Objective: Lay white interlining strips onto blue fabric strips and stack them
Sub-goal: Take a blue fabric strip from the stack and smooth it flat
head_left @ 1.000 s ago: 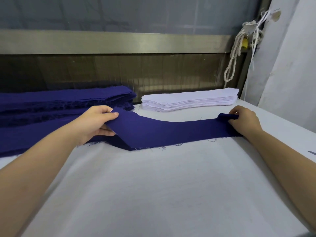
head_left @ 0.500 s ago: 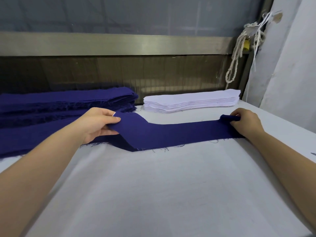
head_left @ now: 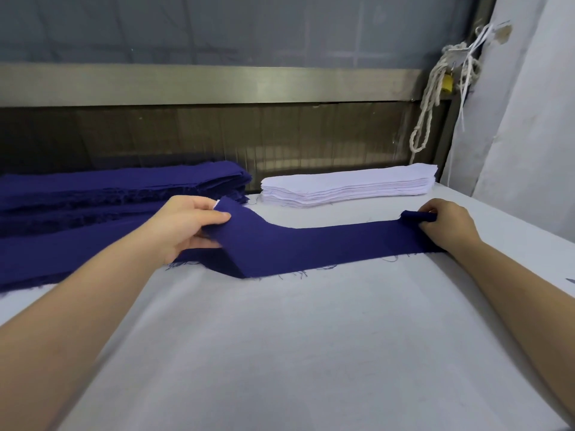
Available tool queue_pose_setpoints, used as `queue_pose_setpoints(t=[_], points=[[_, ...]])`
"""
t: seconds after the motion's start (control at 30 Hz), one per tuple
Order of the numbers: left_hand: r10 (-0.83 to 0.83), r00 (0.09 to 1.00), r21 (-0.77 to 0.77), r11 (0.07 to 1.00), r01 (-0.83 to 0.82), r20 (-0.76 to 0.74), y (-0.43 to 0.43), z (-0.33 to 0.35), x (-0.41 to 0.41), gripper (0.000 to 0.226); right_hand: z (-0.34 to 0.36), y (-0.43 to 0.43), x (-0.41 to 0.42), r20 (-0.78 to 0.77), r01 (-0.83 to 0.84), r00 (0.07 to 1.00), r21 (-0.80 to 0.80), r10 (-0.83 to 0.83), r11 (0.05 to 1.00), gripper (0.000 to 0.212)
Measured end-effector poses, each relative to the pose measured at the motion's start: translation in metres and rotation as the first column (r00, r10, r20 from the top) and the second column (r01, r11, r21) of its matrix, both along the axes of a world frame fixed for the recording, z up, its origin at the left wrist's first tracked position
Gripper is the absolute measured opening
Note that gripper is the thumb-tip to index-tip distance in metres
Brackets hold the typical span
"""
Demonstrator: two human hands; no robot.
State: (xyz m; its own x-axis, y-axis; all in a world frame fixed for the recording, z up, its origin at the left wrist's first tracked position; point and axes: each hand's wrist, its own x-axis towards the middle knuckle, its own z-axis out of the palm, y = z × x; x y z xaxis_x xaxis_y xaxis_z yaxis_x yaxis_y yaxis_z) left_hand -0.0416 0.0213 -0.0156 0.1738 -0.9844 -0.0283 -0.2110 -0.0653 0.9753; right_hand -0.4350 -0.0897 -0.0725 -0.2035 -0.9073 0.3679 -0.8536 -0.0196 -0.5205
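A long blue fabric strip (head_left: 326,244) stretches across the white table between my two hands. My left hand (head_left: 183,225) pinches its left end, lifted and folded over, with a sliver of white showing at the fingertips. My right hand (head_left: 448,223) grips the strip's right end, which is bunched at the fingers. A stack of white interlining strips (head_left: 348,186) lies behind the strip. A pile of blue fabric strips (head_left: 109,188) sits at the back left, and more blue strips (head_left: 77,256) lie flat in front of it.
The white padded table (head_left: 295,353) fills the foreground. A metal-framed window and dark panel (head_left: 217,85) run along the back edge. A knotted rope (head_left: 432,98) hangs at the back right beside a white wall (head_left: 529,135).
Both hands have kept hold of the strip's ends. The strip has shifted very little, with the left end lifted slightly.
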Motion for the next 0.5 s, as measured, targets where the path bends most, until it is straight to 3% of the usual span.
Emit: queue_pose_setpoints(t=[0.1,0.17,0.37,0.5], points=[[0.092,0.932,-0.077,0.995,-0.069,0.351,-0.003,-0.008,0.006,0.010,0.000,0.000,0.000,-0.010,-0.003,1.000,-0.001,0.003,1.000,0.025],[0.081,0.862,-0.080,0.996,-0.047,0.500,-0.003,-0.013,0.006,0.012,0.000,0.000,0.001,-0.013,-0.004,1.000,0.003,0.004,1.000,0.025],[-0.013,0.641,0.015,1.000,0.003,0.767,-0.004,-0.020,0.001,0.030,0.001,0.000,0.001,-0.019,0.000,1.000,0.020,0.000,1.000,0.026],[-0.010,0.612,0.010,1.000,0.004,0.791,-0.006,-0.022,0.005,0.028,0.001,0.000,0.002,-0.022,0.005,1.000,0.028,-0.004,1.000,0.027]])
